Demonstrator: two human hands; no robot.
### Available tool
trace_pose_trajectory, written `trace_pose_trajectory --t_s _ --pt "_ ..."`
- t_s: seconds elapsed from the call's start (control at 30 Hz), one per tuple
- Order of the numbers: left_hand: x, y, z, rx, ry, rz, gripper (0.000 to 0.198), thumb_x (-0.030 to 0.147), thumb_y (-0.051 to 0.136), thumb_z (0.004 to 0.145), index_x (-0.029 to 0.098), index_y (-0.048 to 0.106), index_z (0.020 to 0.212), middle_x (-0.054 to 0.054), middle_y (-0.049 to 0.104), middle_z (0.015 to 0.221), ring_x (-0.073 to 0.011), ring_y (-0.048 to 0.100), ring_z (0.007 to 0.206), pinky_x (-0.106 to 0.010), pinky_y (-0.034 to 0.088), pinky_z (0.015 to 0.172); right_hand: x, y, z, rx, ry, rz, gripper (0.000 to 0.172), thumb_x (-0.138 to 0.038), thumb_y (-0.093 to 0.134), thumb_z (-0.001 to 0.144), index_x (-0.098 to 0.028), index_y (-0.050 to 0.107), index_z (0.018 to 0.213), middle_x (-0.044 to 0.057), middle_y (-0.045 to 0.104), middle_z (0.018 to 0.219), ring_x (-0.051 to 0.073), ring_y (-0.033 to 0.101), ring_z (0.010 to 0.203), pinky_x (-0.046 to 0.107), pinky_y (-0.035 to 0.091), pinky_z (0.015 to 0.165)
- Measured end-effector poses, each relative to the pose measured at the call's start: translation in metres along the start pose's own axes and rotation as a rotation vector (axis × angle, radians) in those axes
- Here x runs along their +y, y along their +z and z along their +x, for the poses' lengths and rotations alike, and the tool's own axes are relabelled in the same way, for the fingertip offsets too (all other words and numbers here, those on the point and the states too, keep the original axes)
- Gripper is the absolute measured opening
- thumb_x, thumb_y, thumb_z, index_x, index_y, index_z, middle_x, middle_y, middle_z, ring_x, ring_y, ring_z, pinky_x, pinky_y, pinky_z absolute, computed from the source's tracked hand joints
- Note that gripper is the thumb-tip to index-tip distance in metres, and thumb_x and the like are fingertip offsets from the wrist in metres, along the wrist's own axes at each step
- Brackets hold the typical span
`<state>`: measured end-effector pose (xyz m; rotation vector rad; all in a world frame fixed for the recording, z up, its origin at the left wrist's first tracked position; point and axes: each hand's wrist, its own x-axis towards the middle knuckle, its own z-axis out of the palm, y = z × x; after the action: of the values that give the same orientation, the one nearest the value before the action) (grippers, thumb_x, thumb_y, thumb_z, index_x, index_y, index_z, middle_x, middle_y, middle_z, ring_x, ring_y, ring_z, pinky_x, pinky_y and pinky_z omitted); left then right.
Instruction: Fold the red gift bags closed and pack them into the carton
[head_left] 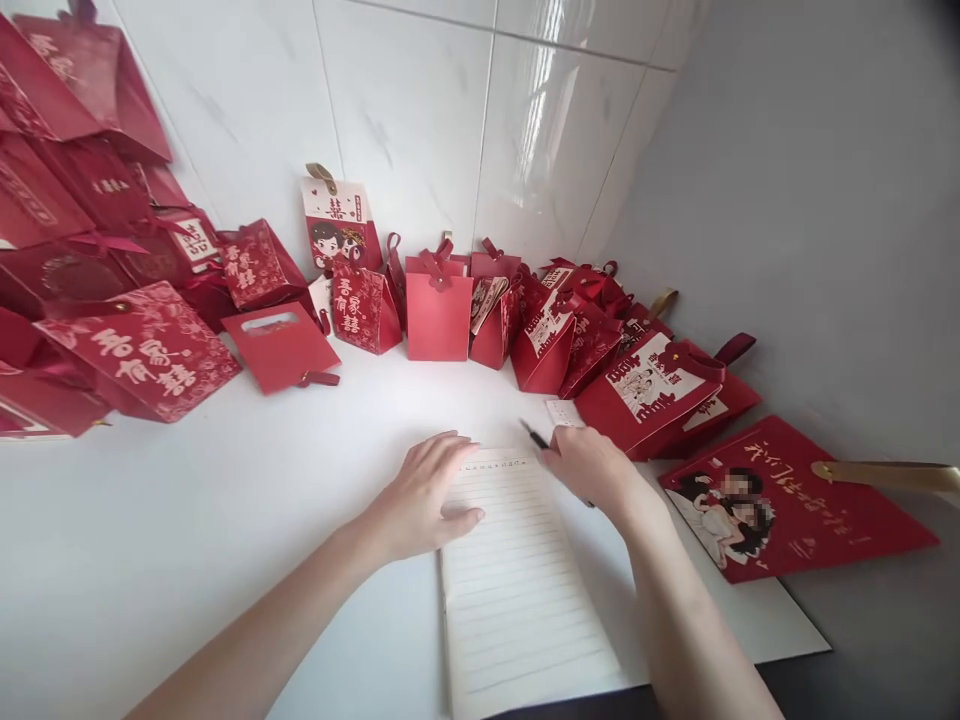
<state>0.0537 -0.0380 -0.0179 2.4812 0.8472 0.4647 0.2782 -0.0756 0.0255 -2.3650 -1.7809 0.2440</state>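
Observation:
A lined notebook lies open on the white table, with a row of small handwriting along its top line. My left hand rests on the notebook's upper left edge, thumb and fingers apart, holding nothing. Just beyond the page's upper right side, my right hand is closed around a black pen, whose tip points up and to the left, off the page. Partly behind my right hand is a small white paper with faint marks. My right palm is hidden.
Red gift boxes and bags stand along the tiled wall, among them a plain red box. More are stacked at the left. A large red bag sits right of my right forearm, near the table's right edge.

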Motion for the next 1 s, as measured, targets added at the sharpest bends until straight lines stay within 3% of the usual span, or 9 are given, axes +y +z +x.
trace_pose_trajectory --t_s 0.07,0.17,0.33,0.47,0.57,0.63,0.73,0.87,1.0 --pt "0.001 0.0 0.001 -0.027 -0.009 0.026 0.055 0.027 0.055 0.079 0.019 0.039 0.131 -0.011 0.042 0.138 -0.031 0.028 0.134 -0.051 0.031 0.108 -0.004 -0.005 -0.001 0.172 -0.054 0.226 0.012 -0.021 0.052 0.086 -0.014 0.06 0.092 0.009 0.064 0.077 0.026 0.065 0.072 0.036 0.048 0.065" --pt "0.001 0.0 0.001 -0.056 -0.004 0.045 0.053 0.024 0.053 0.08 0.019 0.04 0.131 -0.01 0.045 0.137 -0.03 0.034 0.13 -0.05 0.035 0.105 -0.003 0.003 -0.003 0.275 -0.271 0.819 0.047 -0.027 0.056 0.085 -0.023 0.037 0.128 0.001 0.061 0.08 0.019 0.064 0.066 0.034 0.053 0.061" --pt "-0.001 0.0 -0.001 -0.074 0.027 0.083 0.048 0.023 0.05 0.082 0.02 0.043 0.129 -0.009 0.046 0.133 -0.028 0.039 0.124 -0.048 0.039 0.102 0.014 0.041 0.0 0.38 -0.355 1.367 0.022 -0.021 0.049 0.084 -0.024 0.054 0.105 0.003 0.061 0.089 0.018 0.065 0.081 0.04 0.056 0.075" --pt "-0.004 0.002 -0.002 -0.068 0.024 0.107 0.046 0.023 0.05 0.082 0.022 0.044 0.127 -0.008 0.046 0.131 -0.0272 0.04 0.122 -0.046 0.041 0.099 0.021 0.047 0.007 0.376 -0.34 1.439 0.03 -0.022 0.058 0.078 -0.023 0.052 0.107 0.008 0.065 0.102 0.023 0.063 0.098 0.043 0.053 0.082" --pt "-0.005 0.003 -0.004 -0.052 0.015 0.117 0.044 0.024 0.051 0.082 0.024 0.046 0.126 -0.007 0.044 0.133 -0.0277 0.04 0.121 -0.044 0.044 0.096 0.02 0.045 0.01 0.208 -0.262 1.418 0.019 -0.035 0.061 0.083 -0.021 0.049 0.087 0.007 0.068 0.089 0.02 0.067 0.073 0.034 0.052 0.065" --pt "-0.006 0.004 -0.005 -0.05 0.006 0.124 0.043 0.025 0.051 0.082 0.026 0.047 0.125 -0.005 0.042 0.134 -0.0279 0.04 0.121 -0.043 0.045 0.095 0.02 0.047 0.011 0.089 -0.207 1.429 0.027 -0.046 0.052 0.089 -0.02 0.048 0.082 0.004 0.066 0.074 0.015 0.061 0.055 0.029 0.048 0.054" --pt "-0.005 0.005 -0.006 -0.036 -0.003 0.128 0.043 0.026 0.05 0.083 0.028 0.047 0.126 -0.004 0.042 0.135 -0.0275 0.038 0.122 -0.042 0.045 0.096 0.02 0.051 0.012 0.075 -0.162 1.416 0.041 -0.058 0.042 0.09 -0.019 0.054 0.086 -0.001 0.056 0.065 0.012 0.051 0.049 0.025 0.041 0.046" --pt "-0.003 0.006 -0.006 0.002 -0.005 0.123 0.042 0.026 0.049 0.085 0.028 0.046 0.127 -0.004 0.043 0.134 -0.0268 0.039 0.122 -0.042 0.043 0.096 0.019 0.05 0.011 0.133 -0.111 1.183 0.037 -0.051 0.057 0.085 -0.019 0.049 0.068 -0.005 0.046 0.053 0.008 0.04 0.043 0.021 0.033 0.041" --pt "-0.001 0.005 -0.005 0.0 -0.014 0.122 0.04 0.027 0.048 0.085 0.027 0.048 0.125 -0.004 0.044 0.133 -0.0269 0.04 0.12 -0.041 0.043 0.094 0.016 0.046 0.009 0.077 -0.068 1.168 0.03 -0.041 0.062 0.081 -0.021 0.042 0.072 -0.008 0.048 0.047 0.008 0.038 0.037 0.019 0.03 0.038"
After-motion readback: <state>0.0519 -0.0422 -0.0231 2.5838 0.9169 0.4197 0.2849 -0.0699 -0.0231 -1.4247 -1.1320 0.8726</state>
